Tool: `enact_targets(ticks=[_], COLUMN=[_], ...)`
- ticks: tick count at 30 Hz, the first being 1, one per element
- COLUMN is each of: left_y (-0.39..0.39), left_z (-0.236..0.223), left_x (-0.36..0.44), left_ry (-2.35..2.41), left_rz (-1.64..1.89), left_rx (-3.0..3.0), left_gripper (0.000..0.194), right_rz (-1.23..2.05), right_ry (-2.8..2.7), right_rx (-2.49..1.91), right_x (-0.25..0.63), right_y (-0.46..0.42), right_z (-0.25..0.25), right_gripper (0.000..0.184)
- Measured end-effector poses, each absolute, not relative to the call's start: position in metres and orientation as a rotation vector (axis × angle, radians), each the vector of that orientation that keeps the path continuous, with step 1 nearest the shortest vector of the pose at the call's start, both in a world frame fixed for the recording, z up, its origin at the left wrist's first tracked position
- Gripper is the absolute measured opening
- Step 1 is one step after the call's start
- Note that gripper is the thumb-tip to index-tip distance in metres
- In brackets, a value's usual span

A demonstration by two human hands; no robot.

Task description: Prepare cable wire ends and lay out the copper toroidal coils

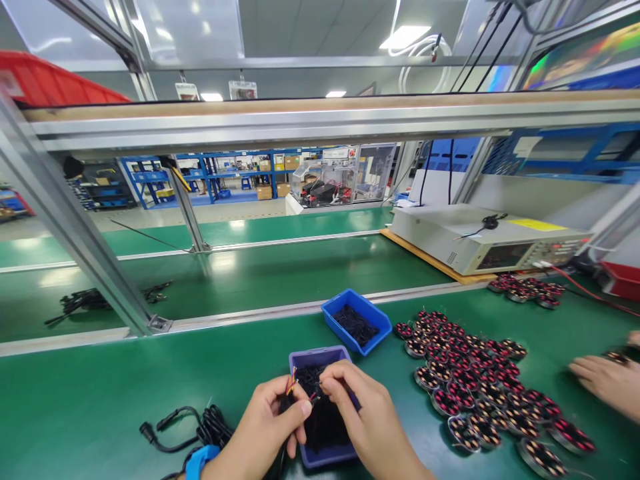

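Note:
My left hand (275, 417) is closed on the end of a black cable, with thin red, yellow and white wires (292, 383) fanning out above the fingers. Close beside it, my right hand (367, 407) is in a pinch at the wire tips; whatever lies between its thumb and forefinger is too small to make out. Both hands are over a purple bin (327, 460) holding many small black pieces. A coiled black cable (215, 427) with round connectors lies left of my left wrist, which wears a blue band (201, 460).
Behind the purple bin stands a blue bin (383, 325) of black pieces. Many round copper-wound coils (465, 390) cover the bench at right, near another person's hand (607, 383). A bench instrument (450, 230) stands behind. A metal post (95, 247) rises at left.

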State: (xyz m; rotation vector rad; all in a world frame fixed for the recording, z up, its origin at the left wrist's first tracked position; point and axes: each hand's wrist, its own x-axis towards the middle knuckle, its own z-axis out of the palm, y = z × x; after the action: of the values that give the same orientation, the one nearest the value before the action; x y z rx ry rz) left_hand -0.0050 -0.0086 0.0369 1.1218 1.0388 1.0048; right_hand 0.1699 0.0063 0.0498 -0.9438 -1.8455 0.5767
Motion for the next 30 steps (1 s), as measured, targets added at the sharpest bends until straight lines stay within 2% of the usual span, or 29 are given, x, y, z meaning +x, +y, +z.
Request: enact_targets(ticks=[4,10,21,30], left_y=[-0.009,-0.009,-0.009,-0.011], left_z=[0.037,0.039,0.032,0.056], left_x=[-0.005,-0.004,-0.003,-0.007], left_ry=[1.04,1.046,1.069,1.135], left_rz=[1.009,1.006,1.025,0.943], left_rx=[1.096,1.094,1.106,1.298], left_gripper=[0.052,0.052,0.05,0.033], right_rz=[0.237,0.072,0.091,0.198], right_ry=[-2.041,-2.133,-2.185,-2.331], right_rx=[-0.797,-0.752,-0.756,-0.77], right_x=[0.175,0.176,0.179,0.182], right_y=[0.011,0.014,0.011,0.008], right_z=[0.049,0.053,0.059,0.058], right_gripper=[0.027,0.029,0.034,0.031])
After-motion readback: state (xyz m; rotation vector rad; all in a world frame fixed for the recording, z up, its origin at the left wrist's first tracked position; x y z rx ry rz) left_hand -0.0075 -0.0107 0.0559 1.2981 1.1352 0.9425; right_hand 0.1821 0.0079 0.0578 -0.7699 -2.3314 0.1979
